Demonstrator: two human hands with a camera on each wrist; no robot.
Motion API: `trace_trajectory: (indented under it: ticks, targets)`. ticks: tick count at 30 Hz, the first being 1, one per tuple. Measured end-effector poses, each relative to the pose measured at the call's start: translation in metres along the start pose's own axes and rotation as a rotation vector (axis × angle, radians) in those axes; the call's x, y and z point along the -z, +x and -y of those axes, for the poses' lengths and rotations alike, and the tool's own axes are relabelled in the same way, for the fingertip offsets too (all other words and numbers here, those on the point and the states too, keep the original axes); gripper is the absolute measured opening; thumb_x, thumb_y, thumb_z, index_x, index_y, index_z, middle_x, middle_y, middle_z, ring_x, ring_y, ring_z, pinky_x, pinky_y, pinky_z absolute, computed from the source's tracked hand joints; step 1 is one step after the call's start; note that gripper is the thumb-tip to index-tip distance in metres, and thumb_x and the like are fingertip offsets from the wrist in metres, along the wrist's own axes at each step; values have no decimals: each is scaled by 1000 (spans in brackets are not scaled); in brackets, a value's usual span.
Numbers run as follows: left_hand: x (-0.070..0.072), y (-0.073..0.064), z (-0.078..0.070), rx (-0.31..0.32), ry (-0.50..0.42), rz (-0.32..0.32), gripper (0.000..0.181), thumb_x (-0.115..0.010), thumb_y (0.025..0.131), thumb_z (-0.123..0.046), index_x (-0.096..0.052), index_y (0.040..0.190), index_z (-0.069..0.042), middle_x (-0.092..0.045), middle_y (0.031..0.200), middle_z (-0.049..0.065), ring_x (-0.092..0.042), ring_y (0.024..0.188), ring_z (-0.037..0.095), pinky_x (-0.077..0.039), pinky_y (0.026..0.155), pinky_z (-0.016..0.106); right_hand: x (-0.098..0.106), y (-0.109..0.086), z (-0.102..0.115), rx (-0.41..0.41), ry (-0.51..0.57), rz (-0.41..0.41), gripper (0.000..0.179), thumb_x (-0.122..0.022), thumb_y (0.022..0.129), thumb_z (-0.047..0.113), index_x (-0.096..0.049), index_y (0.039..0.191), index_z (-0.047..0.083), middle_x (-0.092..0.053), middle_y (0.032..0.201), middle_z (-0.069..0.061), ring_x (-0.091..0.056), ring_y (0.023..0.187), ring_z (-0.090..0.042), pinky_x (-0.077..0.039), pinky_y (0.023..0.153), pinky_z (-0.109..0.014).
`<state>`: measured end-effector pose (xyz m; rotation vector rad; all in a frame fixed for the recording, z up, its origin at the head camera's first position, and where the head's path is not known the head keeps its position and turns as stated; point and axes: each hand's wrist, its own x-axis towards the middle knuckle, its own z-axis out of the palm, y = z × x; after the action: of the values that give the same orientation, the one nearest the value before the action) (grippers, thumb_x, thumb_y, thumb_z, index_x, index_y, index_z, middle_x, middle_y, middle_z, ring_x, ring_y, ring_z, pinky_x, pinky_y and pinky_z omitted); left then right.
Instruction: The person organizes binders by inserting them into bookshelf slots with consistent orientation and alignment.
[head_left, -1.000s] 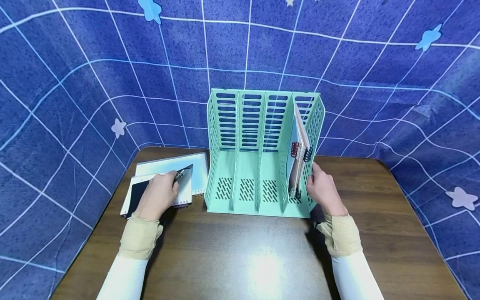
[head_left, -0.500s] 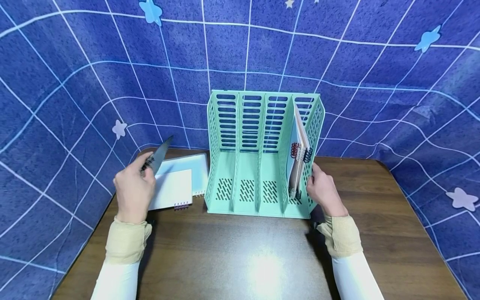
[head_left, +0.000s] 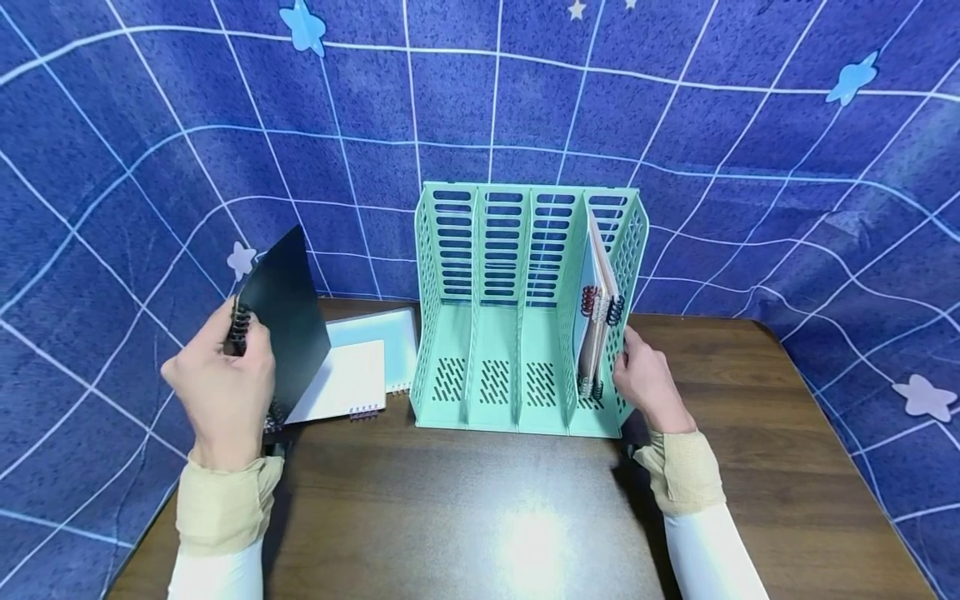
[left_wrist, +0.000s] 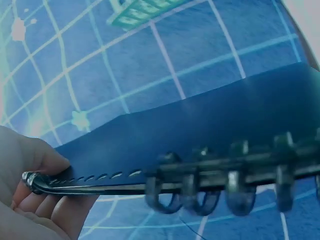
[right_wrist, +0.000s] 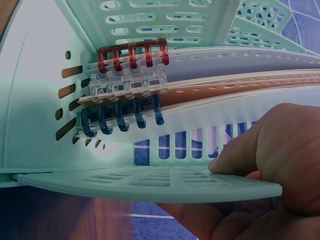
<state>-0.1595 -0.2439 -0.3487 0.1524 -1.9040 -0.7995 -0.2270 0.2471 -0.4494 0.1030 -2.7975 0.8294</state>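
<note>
My left hand holds a black-covered ring-bound notebook upright by its ringed edge, above the left part of the table. In the left wrist view the thumb presses one face of the notebook and the fingers curl under the other, near dark binder rings. My right hand grips the right side wall of a mint-green file rack, thumb inside and fingers outside. The rack's rightmost slot holds several ring-bound notebooks, with red, clear and dark blue rings; its other slots show bare floors.
Left of the rack, a white notebook with purple rings lies overlapping a light blue one on the wooden table. A blue curtain with grid lines and stars hangs behind and at both sides.
My left hand has lifted the black notebook off the pile, drawn it leftward and turned it upright, uncovering the white notebook. The right hand stays on the rack.
</note>
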Motion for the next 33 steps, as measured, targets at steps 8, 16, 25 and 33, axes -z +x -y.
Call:
trace_trajectory:
  ticks: [8, 16, 25, 33]
  targets:
    - [12, -2, -51, 51, -99, -71, 18, -63, 92, -4, -79, 84, -2, -60, 58, -3, -46, 48, -5, -32, 50, 9, -2, 1, 0, 19, -4, -12, 47, -47, 96, 1, -51, 143, -1, -58, 77, -15, -57, 71, -37, -50, 68, -55]
    - [5, -11, -77, 17, -197, -51, 17, -64, 92, -3, -77, 81, 1, -63, 61, 9, -48, 49, -3, -34, 50, 8, -2, 0, 0, 18, -2, -20, 47, -47, 96, 2, -51, 143, -2, -61, 80, -17, -57, 71, -36, -50, 67, -54]
    - [-11, -23, -93, 11, -288, -29, 24, -67, 91, -1, -84, 104, -12, -75, 76, 8, -56, 55, -3, -43, 55, 8, -4, 0, -1, 14, 5, -21, 44, -47, 97, 2, -53, 140, -2, -56, 74, -14, -56, 70, -35, -49, 65, -52]
    - [-23, -35, -109, -11, -351, -6, 36, -70, 89, 1, -80, 117, -19, -78, 104, 1, -70, 76, -4, -52, 68, 9, -4, 0, -2, 12, 7, -17, 45, -45, 97, 3, -52, 141, -2, -56, 75, -14, -55, 70, -35, -49, 66, -52]
